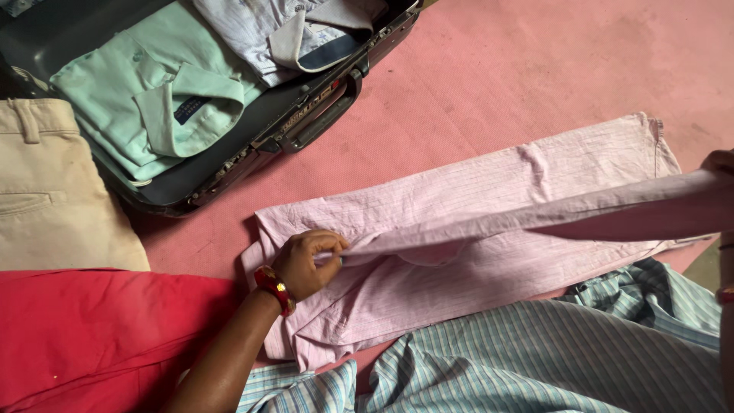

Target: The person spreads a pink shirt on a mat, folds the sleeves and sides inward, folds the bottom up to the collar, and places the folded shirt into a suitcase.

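A pale pink striped shirt [466, 222] lies stretched out on the pink floor. My left hand [307, 262], with a red bangle at the wrist, pinches a fold of the shirt near its collar end. My right hand [720, 162] shows only at the right edge of the frame, where it holds the other end of the same fold, pulled taut and raised above the rest of the shirt. Most of the right hand is out of frame.
An open dark suitcase [229, 164] at top left holds a folded mint green shirt [145, 92] and a light blue shirt [283, 30]. Beige trousers [53, 199] lie at left, red cloth [92, 336] at lower left, a blue striped garment [535, 359] along the bottom.
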